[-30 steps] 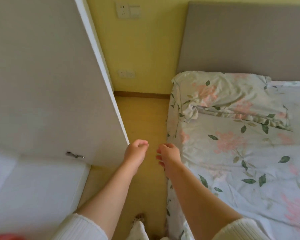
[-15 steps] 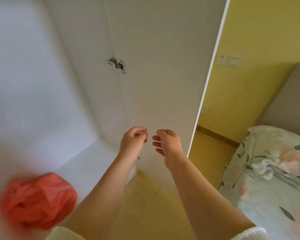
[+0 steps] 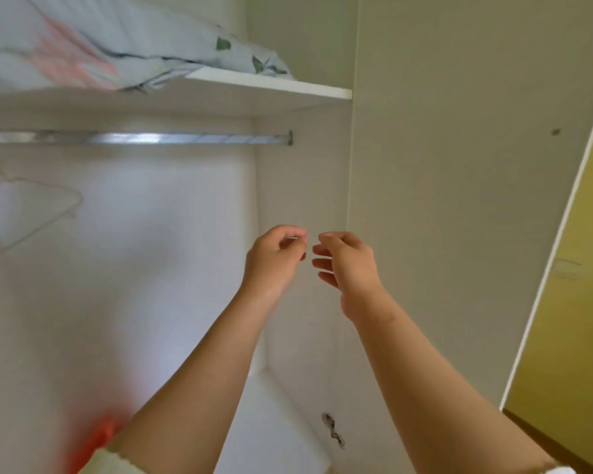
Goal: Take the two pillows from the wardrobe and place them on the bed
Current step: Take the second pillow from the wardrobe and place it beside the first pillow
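Observation:
A floral pillow (image 3: 83, 46), pale blue with pink flowers and green leaves, lies on the upper shelf (image 3: 271, 85) of the white wardrobe, at the top left of the view. Both my arms are raised in front of the wardrobe, well below the shelf. My left hand (image 3: 274, 258) has loosely curled fingers and holds nothing. My right hand (image 3: 348, 265) sits right beside it, fingers half bent and apart, also with nothing in it. The bed is out of view.
A metal hanging rail (image 3: 137, 137) runs under the shelf, with a thin wire hanger (image 3: 31, 206) at the left. The open wardrobe door (image 3: 459, 200) stands to the right, a yellow wall (image 3: 569, 319) beyond it. A blurred orange-red object (image 3: 96, 439) lies on the wardrobe bottom.
The view has swung from the bed left and up into the wardrobe, so the shelf with the pillow now shows. Both hands have risen together and stay empty.

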Available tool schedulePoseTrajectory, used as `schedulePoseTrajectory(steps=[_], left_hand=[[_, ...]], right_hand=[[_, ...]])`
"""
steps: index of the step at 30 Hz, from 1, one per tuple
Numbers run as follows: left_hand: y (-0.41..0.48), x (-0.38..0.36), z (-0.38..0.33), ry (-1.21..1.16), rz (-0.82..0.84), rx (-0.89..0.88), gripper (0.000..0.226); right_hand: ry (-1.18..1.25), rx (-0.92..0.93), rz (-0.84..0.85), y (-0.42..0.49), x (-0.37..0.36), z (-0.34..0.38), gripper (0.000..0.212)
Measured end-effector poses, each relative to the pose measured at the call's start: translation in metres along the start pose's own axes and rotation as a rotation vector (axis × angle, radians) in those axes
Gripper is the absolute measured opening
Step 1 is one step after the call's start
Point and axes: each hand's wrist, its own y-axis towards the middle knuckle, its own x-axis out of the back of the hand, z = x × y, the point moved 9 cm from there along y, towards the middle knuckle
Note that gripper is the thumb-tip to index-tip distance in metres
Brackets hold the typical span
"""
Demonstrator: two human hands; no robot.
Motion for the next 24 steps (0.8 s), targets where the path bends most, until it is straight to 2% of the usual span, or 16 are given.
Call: schedulePoseTrajectory(steps=[9,16,20,24], left_hand=[[0.029,0.080,-0.078,0.037,-0.145,-0.194,0.018],[0.037,0.144,-0.122,0.212,-0.288,-0.344,0.016],[0.030,0.174,-0.137,0.458,-0.393,-0.417,0.011],[-0.009,0.196,-0.182,1.045,-0.838,-0.728,0.009]], right_hand=[[-0.027,0.201,0.102,0.011,-0.054,0.092,0.013],[-0.026,0.305,0.201,0.007,-0.106,0.133,0.014],[-0.002,0.306,0.263,0.003,-0.141,0.137,0.014],[0.006,0.319,0.309,0.001,-0.166,0.143,0.014]])
